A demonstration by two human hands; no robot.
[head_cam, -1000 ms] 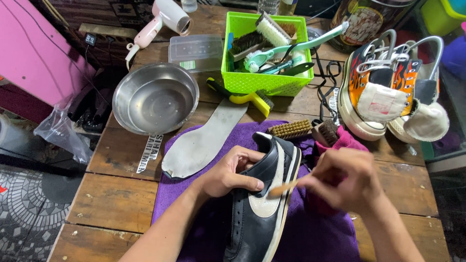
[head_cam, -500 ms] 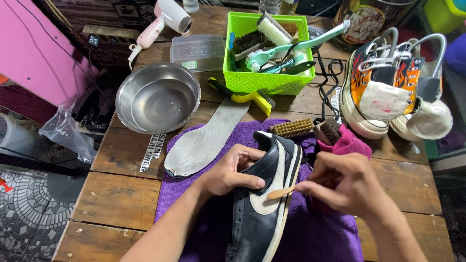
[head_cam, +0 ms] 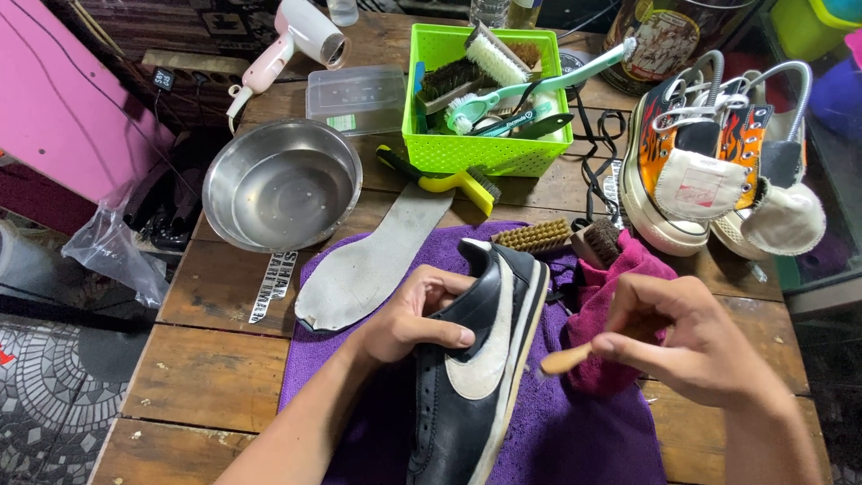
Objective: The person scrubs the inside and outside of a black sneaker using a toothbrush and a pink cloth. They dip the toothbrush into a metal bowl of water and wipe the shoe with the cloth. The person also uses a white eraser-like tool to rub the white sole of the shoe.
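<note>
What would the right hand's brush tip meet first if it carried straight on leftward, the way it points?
Most likely the pale sole edge of the black shoe, just beyond the wooden brush held by the right hand. Depth is unclear, so it may already touch.

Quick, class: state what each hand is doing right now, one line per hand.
Left hand: closed, gripping the black shoe.
Right hand: closed, fingers pinching a wooden-handled brush beside the shoe's sole.

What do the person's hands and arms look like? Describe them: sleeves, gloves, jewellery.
Both forearms are bare up to the frame edge, with no sleeves in view. The left hand and the right hand are ungloved, with short nails. No rings, watch, bracelets or markings show.
</note>
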